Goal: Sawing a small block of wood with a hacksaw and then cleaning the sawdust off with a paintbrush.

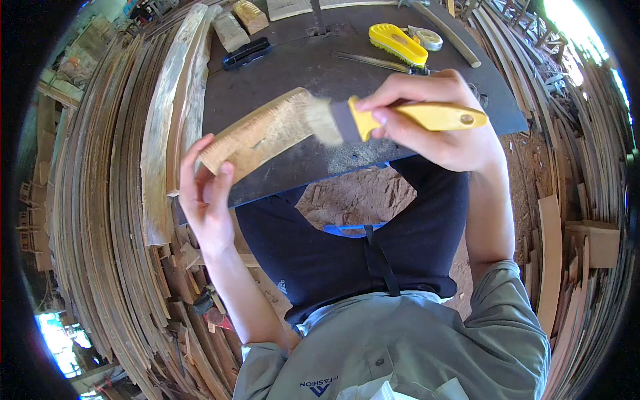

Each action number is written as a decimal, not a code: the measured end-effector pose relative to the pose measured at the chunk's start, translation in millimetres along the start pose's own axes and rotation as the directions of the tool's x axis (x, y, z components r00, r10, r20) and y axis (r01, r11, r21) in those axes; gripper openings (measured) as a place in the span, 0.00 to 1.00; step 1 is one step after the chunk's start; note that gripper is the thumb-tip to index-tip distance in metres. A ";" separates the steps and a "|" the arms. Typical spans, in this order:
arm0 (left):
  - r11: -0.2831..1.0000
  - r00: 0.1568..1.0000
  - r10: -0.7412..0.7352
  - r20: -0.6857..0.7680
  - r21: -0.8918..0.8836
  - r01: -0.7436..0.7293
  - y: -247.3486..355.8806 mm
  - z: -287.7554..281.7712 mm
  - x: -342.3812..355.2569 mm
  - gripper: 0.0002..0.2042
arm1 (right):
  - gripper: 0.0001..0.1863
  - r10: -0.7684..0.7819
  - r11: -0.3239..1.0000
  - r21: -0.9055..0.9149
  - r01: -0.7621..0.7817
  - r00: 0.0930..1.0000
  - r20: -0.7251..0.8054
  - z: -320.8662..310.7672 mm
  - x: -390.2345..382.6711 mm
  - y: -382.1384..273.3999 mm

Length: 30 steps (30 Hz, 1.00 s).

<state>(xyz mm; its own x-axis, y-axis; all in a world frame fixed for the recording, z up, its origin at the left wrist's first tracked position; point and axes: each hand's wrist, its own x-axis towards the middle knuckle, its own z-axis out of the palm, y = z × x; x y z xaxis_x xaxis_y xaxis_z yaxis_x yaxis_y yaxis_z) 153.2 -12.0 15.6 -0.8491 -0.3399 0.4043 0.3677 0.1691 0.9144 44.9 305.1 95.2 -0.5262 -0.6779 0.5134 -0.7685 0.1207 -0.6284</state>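
A yellow scrub brush (395, 41) lies on the far right of the dark surface (287, 67), beside a round pale item (428, 39) and a wooden-handled hammer (448, 35). Just nearer sits a slim metal tool (373, 62). Toward the far left, a black oblong brush (247, 53) lies near two wooden blocks (230, 32). A rough-edged plank (165, 127) runs along the left edge; long wooden strips (100, 167) are stacked beyond.

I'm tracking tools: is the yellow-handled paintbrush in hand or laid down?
In hand: the right hand pinches the paintbrush between thumb and fingers.
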 end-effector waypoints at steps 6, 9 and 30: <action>0.968 0.984 0.167 0.057 0.178 -0.175 -6.9 20.3 -13.6 0.27 | 0.10 -0.187 0.976 0.087 0.198 0.975 -0.117 35.1 12.0 -12.0; 0.924 0.964 0.258 0.066 0.275 -0.266 -5.6 18.2 -15.6 0.26 | 0.11 0.037 0.999 0.008 -0.036 0.985 -0.170 32.8 5.8 5.1; 0.911 0.937 0.296 -0.187 0.350 -0.218 -22.5 -10.0 -4.3 0.23 | 0.10 0.137 0.985 0.123 -0.124 0.985 -0.105 30.4 8.5 2.1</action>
<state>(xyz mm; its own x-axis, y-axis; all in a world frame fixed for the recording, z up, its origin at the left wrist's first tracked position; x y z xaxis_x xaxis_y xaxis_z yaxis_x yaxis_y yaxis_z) 152.4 -23.6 -6.5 -0.6156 -0.4417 0.6527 0.3871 0.5519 0.7386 49.8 277.5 80.4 -0.6622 -0.5747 0.4809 -0.6466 0.1138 -0.7543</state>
